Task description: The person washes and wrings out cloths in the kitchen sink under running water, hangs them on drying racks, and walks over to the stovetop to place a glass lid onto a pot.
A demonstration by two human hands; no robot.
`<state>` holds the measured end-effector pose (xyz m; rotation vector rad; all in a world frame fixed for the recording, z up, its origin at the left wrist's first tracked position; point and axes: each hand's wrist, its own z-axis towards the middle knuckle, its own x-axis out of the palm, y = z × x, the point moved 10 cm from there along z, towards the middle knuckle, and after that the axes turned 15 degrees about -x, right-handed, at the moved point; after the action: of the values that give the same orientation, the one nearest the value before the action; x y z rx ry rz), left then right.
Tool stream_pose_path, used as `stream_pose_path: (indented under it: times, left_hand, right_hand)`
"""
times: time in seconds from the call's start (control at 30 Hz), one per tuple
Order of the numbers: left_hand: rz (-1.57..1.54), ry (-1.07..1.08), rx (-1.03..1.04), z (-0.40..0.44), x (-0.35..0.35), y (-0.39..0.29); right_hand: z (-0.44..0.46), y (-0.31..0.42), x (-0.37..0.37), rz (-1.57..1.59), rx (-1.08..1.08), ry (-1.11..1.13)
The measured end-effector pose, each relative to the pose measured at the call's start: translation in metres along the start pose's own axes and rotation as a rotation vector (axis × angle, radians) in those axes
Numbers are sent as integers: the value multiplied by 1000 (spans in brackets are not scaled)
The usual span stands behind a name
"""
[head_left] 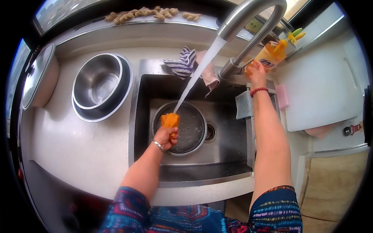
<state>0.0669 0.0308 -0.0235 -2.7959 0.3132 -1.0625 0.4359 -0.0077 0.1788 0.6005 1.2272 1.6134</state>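
Closed around an orange cloth (pixel 170 120), my left hand (pixel 166 138) is over a round metal basin (pixel 192 130) in the sink (pixel 229 151). Water runs from the faucet (pixel 254 23) in a slanting stream onto the cloth. My right hand (pixel 257 73) is raised behind the sink, to the right of the faucet base. Its fingers are at the faucet's side lever, beside a yellow-orange bottle (pixel 271 56); the fingers are bent, and whether they grip the lever or the bottle is not clear.
Nested metal bowls (pixel 99 83) sit left of the sink. Striped (pixel 184 64) and pink (pixel 208 72) cloths lie behind it. A grey cloth (pixel 244 105) hangs at the right rim, near a pink sponge (pixel 282 97) and a white board (pixel 322 89). Ginger (pixel 143 13) lines the sill.
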Motion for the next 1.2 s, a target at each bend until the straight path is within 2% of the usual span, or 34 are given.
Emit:
stream_pose_path:
  times: [0.07, 0.2, 0.3, 0.37, 0.43, 0.5, 0.53, 0.57, 0.6, 0.67, 0.73, 0.8, 0.83, 0.9, 0.93, 1.0, 1.03, 1.1, 1.13, 1.2]
  left_hand:
    - [14, 25, 3, -1, 2, -2]
    - [37, 80, 14, -3, 8, -2]
    - [51, 92, 29, -4, 12, -6]
    - [26, 81, 3, -3, 11, -3]
    - [29, 121, -26, -5, 18, 0]
    - [33, 152, -48, -8, 24, 1]
    - [103, 258, -76, -12, 36, 7]
    - [175, 365, -107, -18, 48, 14]
    - [176, 362, -112, -20, 49, 16]
    - [362, 413, -278, -27, 55, 39]
    - [408, 416, -295, -33, 60, 43]
    - [614, 255, -307, -34, 54, 48]
    - [616, 254, -310, -33, 55, 49]
    - [819, 124, -260, -21, 45, 45]
    - [820, 124, -260, -13, 43, 52]
    - [1447, -92, 686, -35, 85, 7]
    - [1453, -90, 688, -41, 90, 7]
    - [1729, -413, 353, -34, 70, 10]
    - [1736, -412, 354, -35, 69, 11]
    - [1986, -525, 304, -36, 62, 15]
  right_hand:
    - [6, -9, 12, 217, 181, -17]
    - [7, -9, 28, 262, 175, 5]
    - [-4, 12, 34, 229, -17, 82]
    - [-28, 20, 20, 66, -233, 8]
    - [-102, 68, 43, -243, -307, 207]
    - [-185, 93, 99, -418, -638, 724]
    - [-235, 104, 120, -423, -814, 951]
    - [-263, 106, 128, -385, -940, 1018]
    - [-285, 104, 134, -348, -1070, 1082]
    - [-291, 105, 141, -273, -1065, 1077]
    - [-293, 106, 140, -201, -1059, 1073]
    - [-298, 91, 146, -212, -942, 1200]
    - [-300, 92, 145, -212, -939, 1198]
    - [-299, 79, 146, -456, -906, 1216]
    - [-300, 80, 146, -457, -906, 1214]
    - [-298, 57, 146, -610, -738, 1269]
    - [-301, 55, 145, -611, -738, 1262]
    - [-301, 36, 140, -549, -502, 1197]
    - [-308, 29, 140, -548, -501, 1190]
    - [-313, 13, 136, -418, -274, 1137]
